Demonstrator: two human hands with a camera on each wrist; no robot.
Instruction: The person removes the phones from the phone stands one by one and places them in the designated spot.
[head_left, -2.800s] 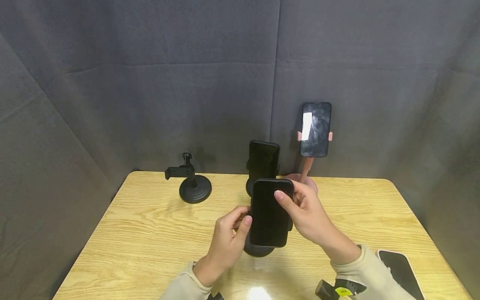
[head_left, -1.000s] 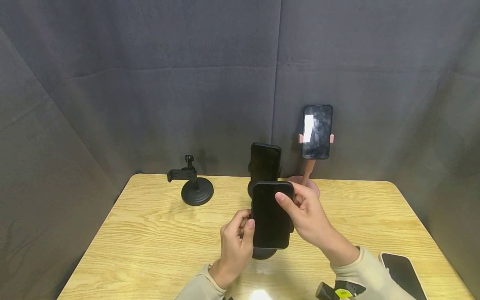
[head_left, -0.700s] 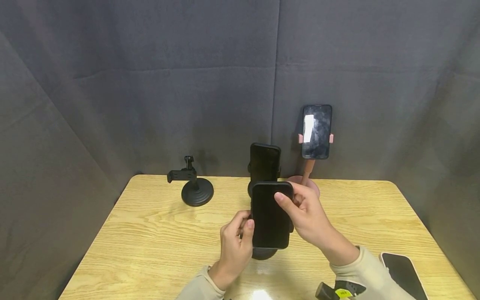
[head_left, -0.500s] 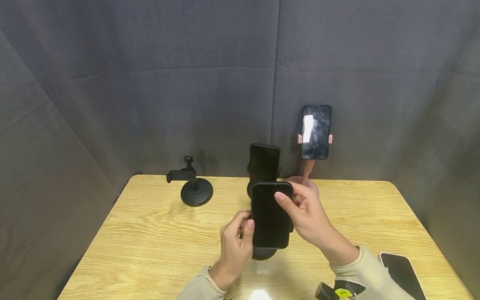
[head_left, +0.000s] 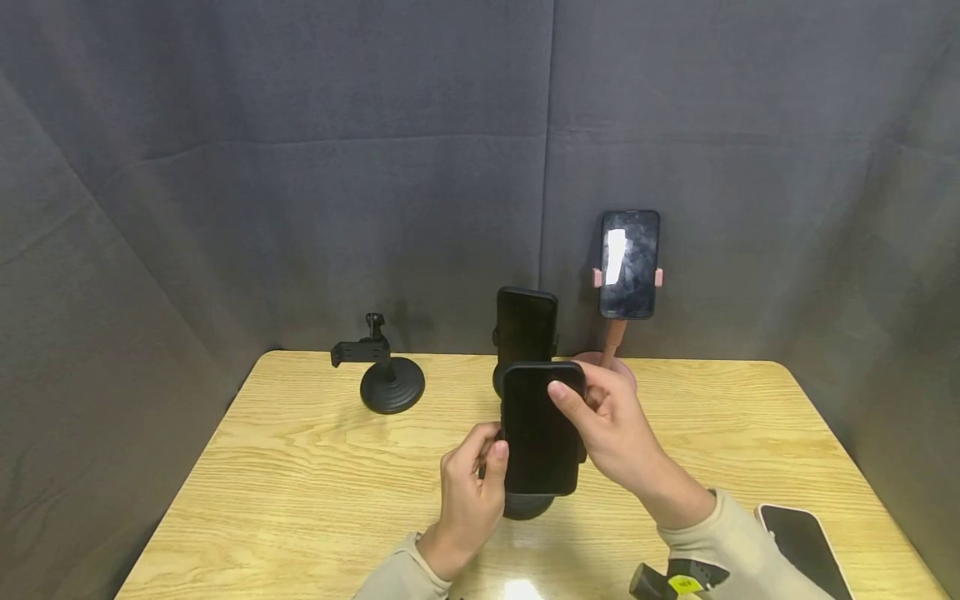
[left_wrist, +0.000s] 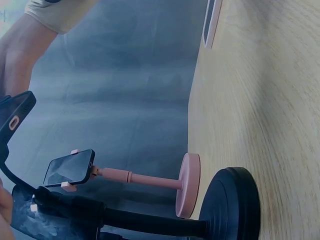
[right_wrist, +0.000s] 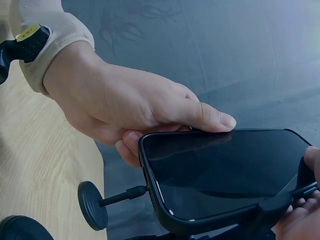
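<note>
A black smartphone (head_left: pixel 543 429) stands upright, screen towards me, in front of a black phone stand whose round base (head_left: pixel 528 505) shows below. My right hand (head_left: pixel 615 425) grips its upper right side, thumb on the screen, fingers behind. With its thumb along the lower left edge, my left hand (head_left: pixel 472 492) pinches the phone, the other fingers curled behind. In the right wrist view a black clamp arm (right_wrist: pixel 270 210) lies against the phone's edge; most of the holder is hidden. The left wrist view shows the stand's black pole (left_wrist: pixel 155 223) and base (left_wrist: pixel 232 205).
Behind is another black phone (head_left: pixel 528 321) in a stand. A pink stand (head_left: pixel 613 337) at the back right holds a phone (head_left: pixel 630 265). A black stand (head_left: pixel 392 385) with an unfilled clamp is at back left. A white-edged phone (head_left: pixel 804 546) lies front right on the wooden table (head_left: pixel 300 500).
Compared with 2.8 s ago, my left hand has shifted slightly right and down along the phone's edge. My right hand keeps its grip. The view has moved slightly.
</note>
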